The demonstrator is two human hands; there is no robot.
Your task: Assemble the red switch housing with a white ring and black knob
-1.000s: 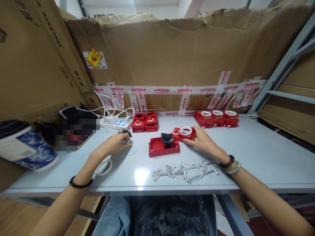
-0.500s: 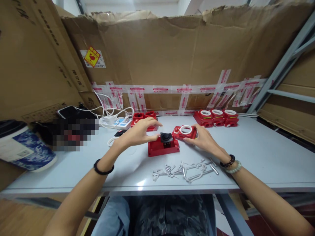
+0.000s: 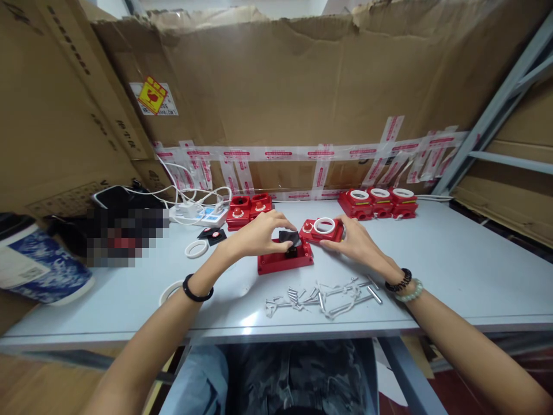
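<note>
White table point(image 3: 436, 265), one, bearing the parts listed. Hands, two: the right hand point(image 3: 358, 242) grasps a red cover point(image 3: 318, 237) between thumb and fingers; the left hand point(image 3: 254, 235) curves about a black piece point(image 3: 288, 236) at the red tray point(image 3: 285, 264), thumb seemingly touching it; whether the fingers are closed on it cannot be told. Step in hand, as judged: taking hold of or adjusting the black piece, with the cover held close by. Next move, as judged: calls for a sure pinch on that piece and a steady cover. Red tray, one, at table centre, open side up. Red cover, one, just beside the tray's far right corner. Ringed red units point(image 3: 360, 212), three, in a row at right rear. Red housings point(image 3: 238, 222), two, side by side at left rear. White rings point(image 3: 196, 256), six in view: three on the units, one on the cover, two loose at left, one of these partly hidden by the left wrist. Black squares point(image 3: 216, 237), apparently two, overlapping, behind the loose rings. Metal rods point(image 3: 375, 295) and short screws point(image 3: 293, 295), several of each, before the tray; overlap prevents a sure count.
</note>
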